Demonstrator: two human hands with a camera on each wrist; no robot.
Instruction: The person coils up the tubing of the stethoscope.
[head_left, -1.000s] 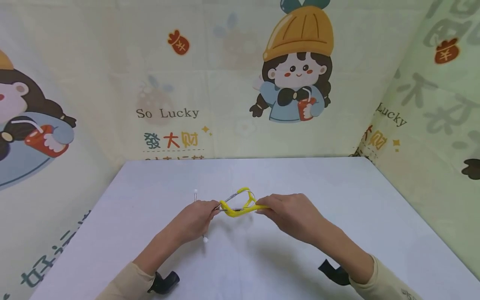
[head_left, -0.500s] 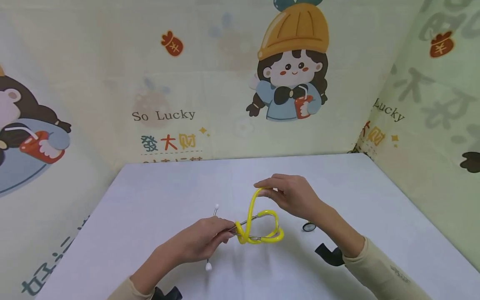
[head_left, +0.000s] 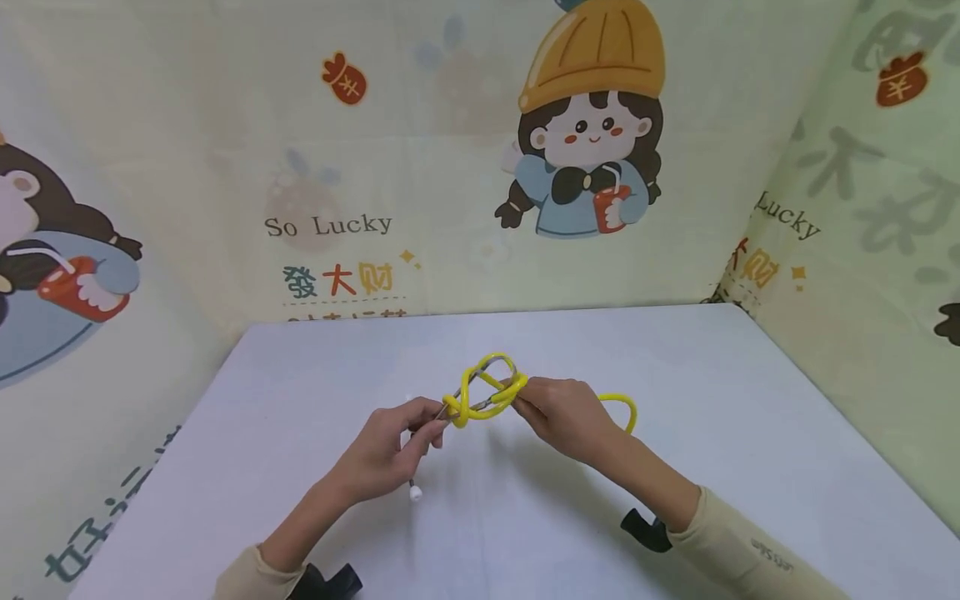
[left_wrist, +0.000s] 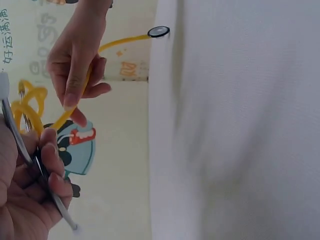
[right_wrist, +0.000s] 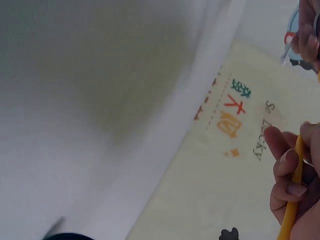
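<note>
Yellow-tubed stethoscope (head_left: 487, 414) sitting mid-frame, looped. Left hand (head_left: 393, 446) pinching its metal stems (left_wrist: 59, 202), seemingly steadying that end; right hand (head_left: 566, 417) gripping the tubing, probably controlling slack. Chest piece (left_wrist: 159, 32) trailing, upper middle of left-wrist view.

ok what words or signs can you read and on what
"So Lucky": back cloth
"發大财": back cloth
"Lucky": right cloth
"财": right cloth
"¥": printed red pouches
"好运满满": right cloth
Unreadable (blurred, faint or cut off): right sleeve print, left cloth lettering, back cloth's bottom row, right cloth's pale characters
</note>
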